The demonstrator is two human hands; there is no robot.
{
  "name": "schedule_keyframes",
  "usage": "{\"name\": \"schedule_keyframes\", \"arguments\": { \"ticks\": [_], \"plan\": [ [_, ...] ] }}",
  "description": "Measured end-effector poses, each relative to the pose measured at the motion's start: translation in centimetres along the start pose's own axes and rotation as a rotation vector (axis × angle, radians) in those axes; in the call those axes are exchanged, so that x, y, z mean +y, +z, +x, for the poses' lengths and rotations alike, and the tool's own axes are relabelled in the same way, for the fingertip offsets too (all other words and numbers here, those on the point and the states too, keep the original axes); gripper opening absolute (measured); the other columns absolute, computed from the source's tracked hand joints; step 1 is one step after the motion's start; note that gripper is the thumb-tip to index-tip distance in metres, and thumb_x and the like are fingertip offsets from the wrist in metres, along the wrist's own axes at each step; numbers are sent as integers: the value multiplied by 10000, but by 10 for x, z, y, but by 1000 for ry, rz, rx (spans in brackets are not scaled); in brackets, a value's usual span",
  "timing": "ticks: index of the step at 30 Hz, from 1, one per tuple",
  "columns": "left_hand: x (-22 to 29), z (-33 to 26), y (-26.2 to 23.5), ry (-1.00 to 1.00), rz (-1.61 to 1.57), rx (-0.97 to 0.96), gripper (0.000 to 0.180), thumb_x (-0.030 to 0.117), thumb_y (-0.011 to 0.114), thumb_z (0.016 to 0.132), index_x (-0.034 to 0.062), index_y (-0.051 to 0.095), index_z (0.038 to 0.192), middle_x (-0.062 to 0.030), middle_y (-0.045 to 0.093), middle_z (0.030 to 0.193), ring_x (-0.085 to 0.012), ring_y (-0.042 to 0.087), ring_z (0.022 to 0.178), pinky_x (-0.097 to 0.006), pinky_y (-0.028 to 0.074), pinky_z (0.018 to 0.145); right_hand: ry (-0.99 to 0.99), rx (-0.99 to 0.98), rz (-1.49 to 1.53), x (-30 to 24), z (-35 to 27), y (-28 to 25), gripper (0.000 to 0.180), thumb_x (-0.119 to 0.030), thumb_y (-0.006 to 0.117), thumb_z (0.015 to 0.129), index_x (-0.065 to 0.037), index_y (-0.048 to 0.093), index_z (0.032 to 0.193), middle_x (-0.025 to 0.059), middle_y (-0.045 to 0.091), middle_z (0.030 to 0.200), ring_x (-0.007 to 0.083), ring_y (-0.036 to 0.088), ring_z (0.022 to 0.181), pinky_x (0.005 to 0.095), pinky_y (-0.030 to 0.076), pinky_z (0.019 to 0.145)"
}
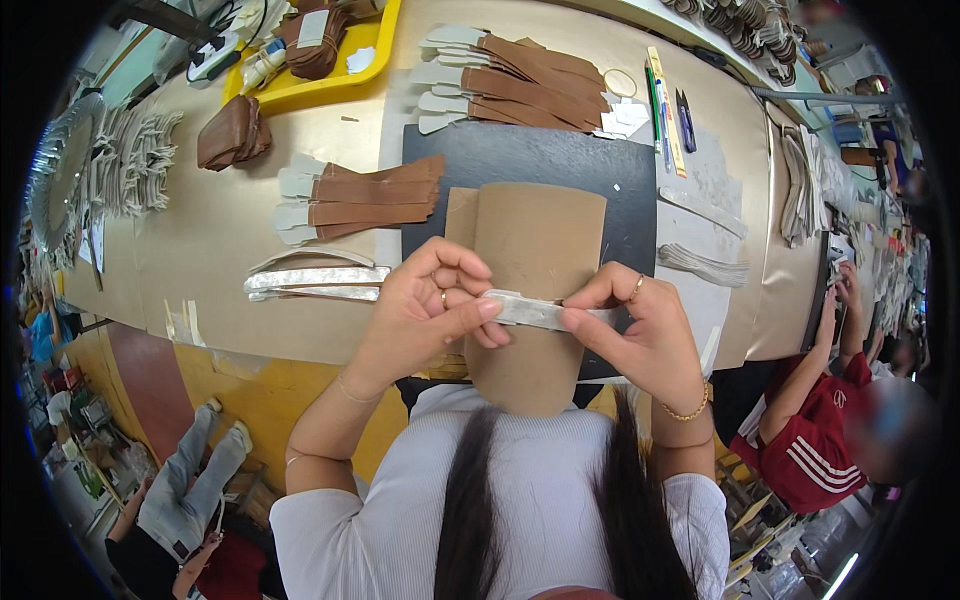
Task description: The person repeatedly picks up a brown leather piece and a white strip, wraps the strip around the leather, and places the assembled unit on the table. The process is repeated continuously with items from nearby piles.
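Note:
Between my hands a narrow whitish strip (532, 311) is stretched level over a curved tan sheet (540, 240). My left hand (440, 300) pinches the strip's left end between thumb and fingers. At its other end, my right hand (632, 325) grips it with thumb and forefinger. The tan sheet lies on a black mat (625, 190) and bends down over the table's front edge. Left of the mat are brown leather strips with pale ends (375, 195). Closer to my left hand lie several whitish strips (318, 280).
More brown strips (530, 80) lie beyond the mat. A yellow tray (370, 65) holds brown bundles at the far left. Pens and scissors (686, 120) lie right of the mat, above grey strips (703, 263). A co-worker in a red shirt (810, 440) sits at the right.

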State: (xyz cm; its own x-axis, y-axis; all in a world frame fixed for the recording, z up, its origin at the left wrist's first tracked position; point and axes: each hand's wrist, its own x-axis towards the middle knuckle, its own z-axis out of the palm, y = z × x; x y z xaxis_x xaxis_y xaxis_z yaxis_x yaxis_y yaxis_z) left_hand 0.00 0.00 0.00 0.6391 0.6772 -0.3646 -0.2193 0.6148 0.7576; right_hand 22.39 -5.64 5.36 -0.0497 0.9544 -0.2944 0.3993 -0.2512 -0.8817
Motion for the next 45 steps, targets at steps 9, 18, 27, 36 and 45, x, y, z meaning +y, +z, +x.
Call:
{"name": "schedule_keyframes", "arguments": {
  "ticks": [9, 18, 27, 36, 45],
  "plan": [
    [1, 3, 1, -16, 62, 52, 256, -42, 637, 849, 29, 433, 987, -86, 599, 855, -128, 653, 691, -209, 535, 583, -24, 42, -38, 2, -1, 2, 167, -138, 706, 811, -9, 600, 817, 88, 600, 682, 155, 537, 550, 276, 401, 499],
    [-6, 4, -3, 40, 90, 54, 269, -36, 648, 843, 40, 437, 991, -92, 611, 879, -104, 631, 799, -213, 540, 671, 87, 76, 50, 16, -4, 4, 242, -129, 764, 762, -44, 539, 789, -4, 572, 710, 67, 512, 692, 220, 414, 646],
    [-17, -2, -26, 124, 84, 66, 290, -65, 634, 834, 48, 432, 1010, -134, 628, 891, -170, 644, 785, -286, 554, 705, 129, -15, 232, 45, -12, -31, 128, -98, 744, 772, -26, 643, 801, -8, 636, 751, 52, 556, 721, 199, 428, 682],
    [-25, 1, -27, 105, 51, 74, 294, -67, 626, 835, 59, 420, 1003, -144, 634, 884, -201, 644, 772, -309, 536, 712, 100, -73, 378, 62, -6, -24, 195, -196, 688, 863, -19, 616, 826, 8, 619, 742, 72, 556, 698, 227, 459, 658],
    [-28, 4, -22, 91, -6, 74, 298, -52, 630, 838, 71, 422, 1012, -132, 623, 867, -207, 627, 743, -323, 515, 713, 142, -60, 465, 76, -5, -8, 170, -164, 678, 873, -18, 592, 857, -3, 603, 755, 63, 562, 676, 209, 477, 628]
  ]
}}
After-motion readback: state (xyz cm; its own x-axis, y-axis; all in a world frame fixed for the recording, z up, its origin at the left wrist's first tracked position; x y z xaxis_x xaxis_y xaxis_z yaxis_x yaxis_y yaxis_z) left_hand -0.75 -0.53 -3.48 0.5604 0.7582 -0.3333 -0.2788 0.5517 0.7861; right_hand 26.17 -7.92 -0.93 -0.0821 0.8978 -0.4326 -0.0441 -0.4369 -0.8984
